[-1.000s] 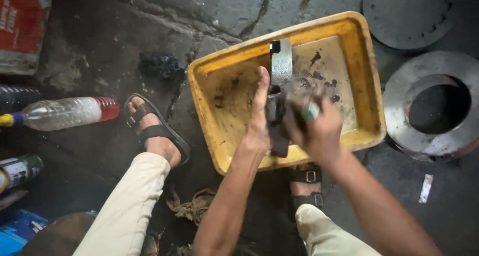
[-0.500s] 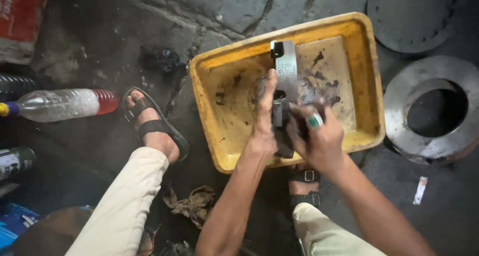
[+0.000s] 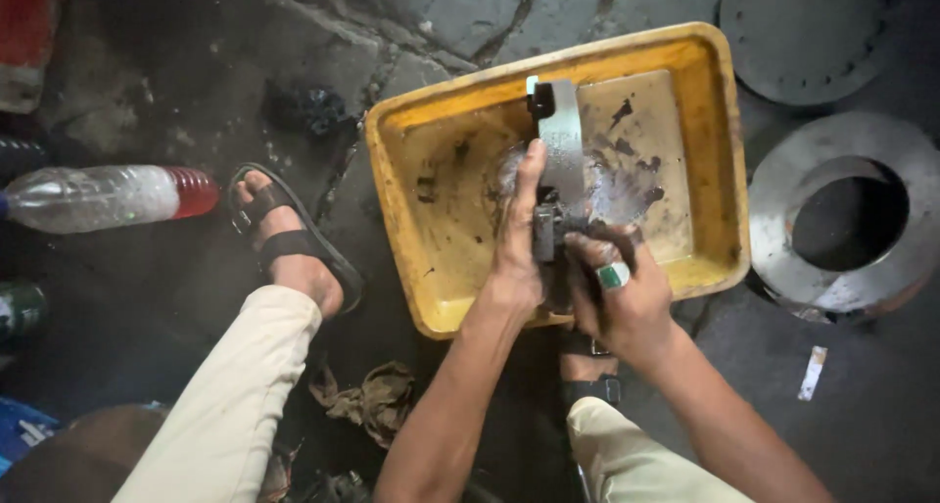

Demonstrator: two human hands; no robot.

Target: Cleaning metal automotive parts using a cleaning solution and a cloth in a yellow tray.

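Grey metal bracket [image 3: 560, 150] stands lengthwise over the yellow tray [image 3: 416, 239]; my left hand [image 3: 516, 243] steadies it, right hand [image 3: 622, 287] clamped low

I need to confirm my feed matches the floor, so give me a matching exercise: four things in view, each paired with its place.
Things:
1. grey metal bracket part
2. clear plastic bottle with red liquid
3. large grey metal ring
4. crumpled brown rag

Places:
A. on the floor, right of the yellow plastic tray
B. held over the tray by left hand and right hand
C. between the person's legs
D. lying on its side, far left

Pairs: 1-B, 2-D, 3-A, 4-C
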